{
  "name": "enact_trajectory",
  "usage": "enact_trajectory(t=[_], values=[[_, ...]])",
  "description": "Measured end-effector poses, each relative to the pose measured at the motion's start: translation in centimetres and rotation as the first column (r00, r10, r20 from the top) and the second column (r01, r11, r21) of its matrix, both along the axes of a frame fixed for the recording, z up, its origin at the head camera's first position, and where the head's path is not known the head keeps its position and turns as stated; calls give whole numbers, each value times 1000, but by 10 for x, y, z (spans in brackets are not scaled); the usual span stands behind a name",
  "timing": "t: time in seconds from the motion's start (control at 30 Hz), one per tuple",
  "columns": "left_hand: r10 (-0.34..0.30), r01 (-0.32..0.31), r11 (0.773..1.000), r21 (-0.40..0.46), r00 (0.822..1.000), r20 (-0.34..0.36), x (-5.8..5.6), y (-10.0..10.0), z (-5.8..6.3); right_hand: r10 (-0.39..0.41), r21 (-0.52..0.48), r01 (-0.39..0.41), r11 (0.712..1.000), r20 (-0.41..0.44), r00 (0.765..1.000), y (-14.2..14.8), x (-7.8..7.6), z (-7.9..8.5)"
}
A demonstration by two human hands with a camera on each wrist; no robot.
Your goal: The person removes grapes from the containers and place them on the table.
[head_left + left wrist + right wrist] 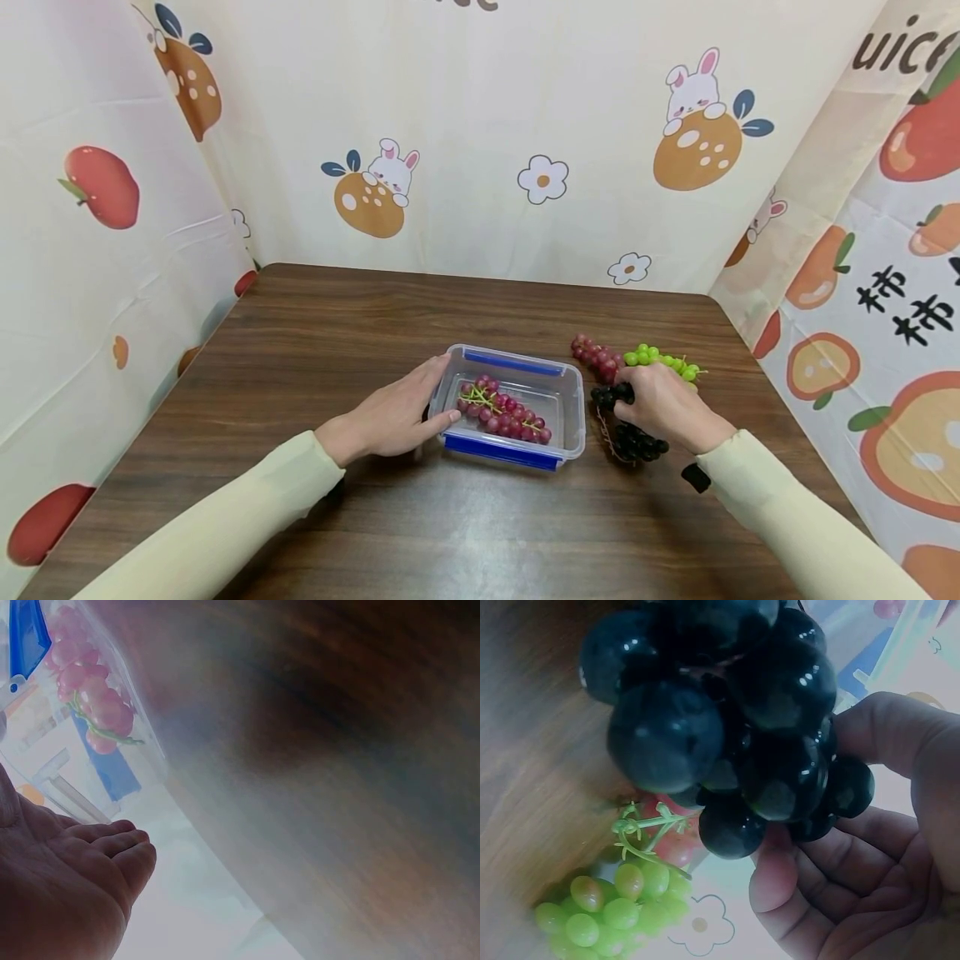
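A clear plastic box [575, 408] with blue clips holds a bunch of red grapes [498, 412]. My left hand [397, 414] rests along the left side of the box, fingers extended, its thumb over the near left rim. To the right of the box, my right hand [663, 406] grips a bunch of black grapes [637, 443]. In the right wrist view, the thumb and fingers close round the dark, shiny black grapes [784, 776] from one side. Brown stems show at the bunch's left edge in the head view.
Behind the right hand lie a second bunch of red grapes [597, 357] and a bunch of green grapes [651, 356], partly covered by that hand. The brown wooden table [360, 308] meets fruit-printed curtains [480, 142] at the back and sides.
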State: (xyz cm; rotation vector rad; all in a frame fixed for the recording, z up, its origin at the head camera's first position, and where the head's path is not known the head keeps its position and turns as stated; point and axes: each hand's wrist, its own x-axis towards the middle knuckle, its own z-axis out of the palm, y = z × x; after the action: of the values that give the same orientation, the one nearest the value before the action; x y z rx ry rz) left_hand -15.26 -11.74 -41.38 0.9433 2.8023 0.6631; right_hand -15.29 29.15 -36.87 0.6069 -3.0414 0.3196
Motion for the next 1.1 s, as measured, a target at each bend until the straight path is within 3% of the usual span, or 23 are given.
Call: enact_trajectory(t=[1.1], values=[[7,-7,1000,-2,1000,4,-1,-1,-2,-55,11,55,998,97,994,5,-1,-4]])
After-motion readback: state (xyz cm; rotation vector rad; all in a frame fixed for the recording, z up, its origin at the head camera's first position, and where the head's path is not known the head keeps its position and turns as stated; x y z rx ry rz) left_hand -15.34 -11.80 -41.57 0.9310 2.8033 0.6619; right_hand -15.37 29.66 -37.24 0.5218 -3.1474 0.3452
